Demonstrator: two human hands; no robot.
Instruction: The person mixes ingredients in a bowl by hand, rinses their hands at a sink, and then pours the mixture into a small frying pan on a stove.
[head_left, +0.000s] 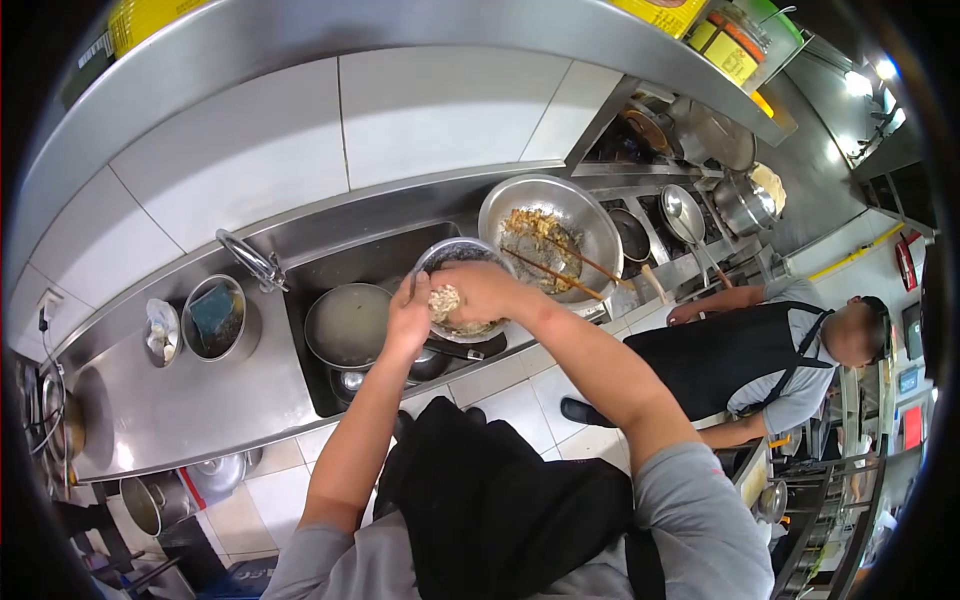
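My left hand (408, 318) grips the near rim of a round metal bowl (463, 256) held over the sink. My right hand (484, 291) reaches into that bowl and is closed on a clump of pale noodle-like food (444, 300). Just right of the bowl stands a large steel wok (590, 215) with browned fried food (535, 232) and a pair of long wooden chopsticks (565, 268) lying in it.
A sink (380, 265) holds a grey pot of cloudy liquid (347, 324) and a small ladle (352, 380). A tap (252, 258), a metal container (216, 318) and a small dish (161, 330) stand left. A co-worker in a black apron (760, 350) stands right by more pans (685, 212).
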